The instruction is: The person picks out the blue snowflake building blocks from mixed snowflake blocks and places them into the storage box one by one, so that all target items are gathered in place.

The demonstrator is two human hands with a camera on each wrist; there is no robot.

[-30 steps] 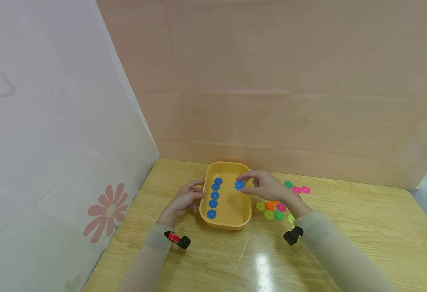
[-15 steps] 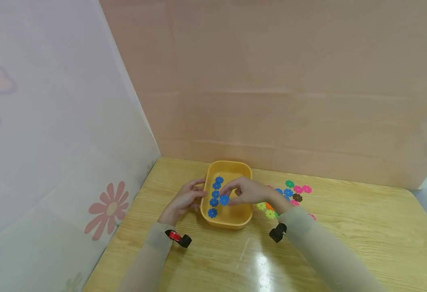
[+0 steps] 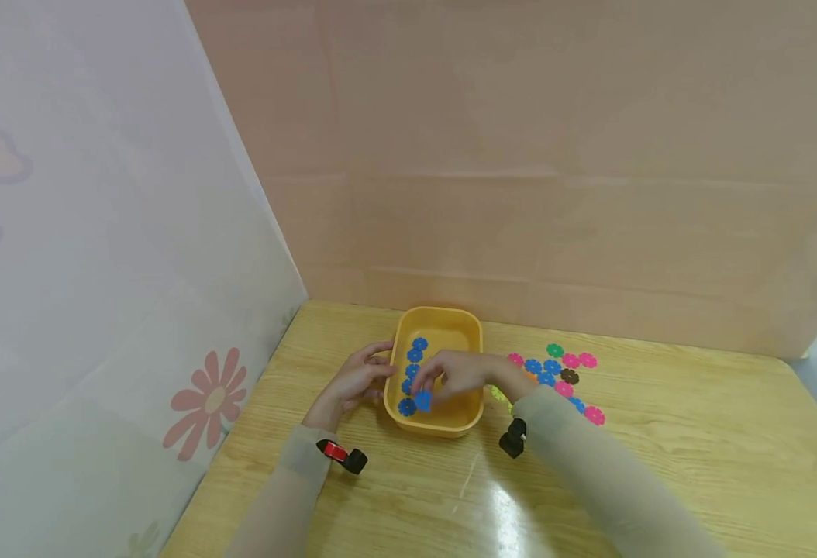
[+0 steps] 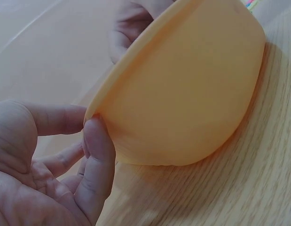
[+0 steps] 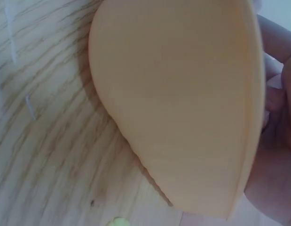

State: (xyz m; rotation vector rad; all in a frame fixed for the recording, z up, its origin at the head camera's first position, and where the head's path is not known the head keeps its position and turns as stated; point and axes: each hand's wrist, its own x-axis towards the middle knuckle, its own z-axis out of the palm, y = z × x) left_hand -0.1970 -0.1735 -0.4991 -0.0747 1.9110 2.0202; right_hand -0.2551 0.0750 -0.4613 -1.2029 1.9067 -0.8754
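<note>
A yellow plastic basin (image 3: pixel 443 338) stands on the table, with a row of several blue flower-shaped discs (image 3: pixel 415 356) along its left side. My left hand (image 3: pixel 356 381) pinches the left rim between thumb and fingers; the left wrist view shows this grip on the basin (image 4: pixel 183 84) closely. Inside the basin, my right hand (image 3: pixel 460 370) holds another blue flower-shaped disc (image 3: pixel 422 401) by the fingertips, low beside the near end of the row. In the right wrist view the basin wall (image 5: pixel 173 94) hides that disc and part of the right hand (image 5: pixel 282 108).
Loose flower discs lie on the wooden table (image 3: pixel 694 434) right of the basin: several blue and pink (image 3: pixel 594 416), a green disc (image 3: pixel 554 351), a brown disc (image 3: pixel 570 377), and some partly under the right forearm. A papered wall (image 3: pixel 520 232) rises behind; another stands at left.
My right hand has carried the blue disc from the basin's right side leftward, then nearer and lower to the front end of the row. The left hand keeps its place on the rim.
</note>
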